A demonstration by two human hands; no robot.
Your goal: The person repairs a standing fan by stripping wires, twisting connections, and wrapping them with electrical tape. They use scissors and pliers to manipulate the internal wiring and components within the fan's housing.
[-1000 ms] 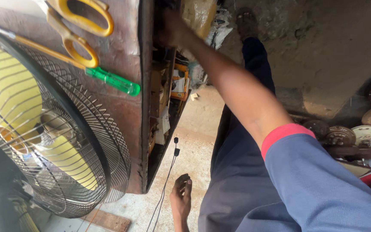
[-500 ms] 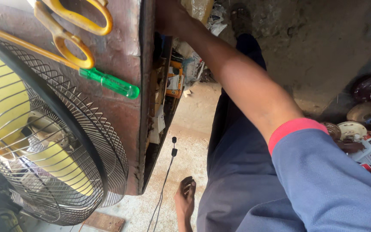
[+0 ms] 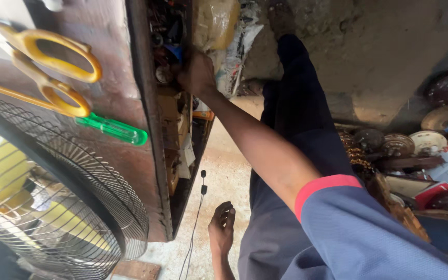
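- My right hand (image 3: 197,72) reaches from the blue sleeve (image 3: 369,233) with its pink cuff into the open drawer (image 3: 175,98) under the brown tabletop (image 3: 105,93). The fingers are curled in among the contents with the back of the hand toward the camera. I cannot tell whether they close on anything.
- My left hand is out of view.
- The small parts (image 3: 164,52) in the drawer lie at my fingertips, near its far end: dark metal bits, a round pale-faced piece (image 3: 163,75) and something blue. They are too crowded and shadowed to name one by one.
- Handling, as I judge it: the pieces look small, rigid and light, probably greasy or dusty. A fingertip pinch on a single piece would serve better than a whole-hand grasp, and loose neighbours may shift or tangle when one is lifted.
- Cardboard and paper packets (image 3: 182,150) fill the nearer part of the drawer. These look soft and easily bent.
- On the tabletop lie yellow-handled scissors (image 3: 53,78) and, just beside them, a green-handled screwdriver (image 3: 112,128). My hand touches neither.
- The wire guard of a fan (image 3: 53,207) with yellow blades overlaps the table's near corner.
- My bare foot (image 3: 222,228) rests on the sandy floor (image 3: 224,171), beside a thin black cable (image 3: 198,207).
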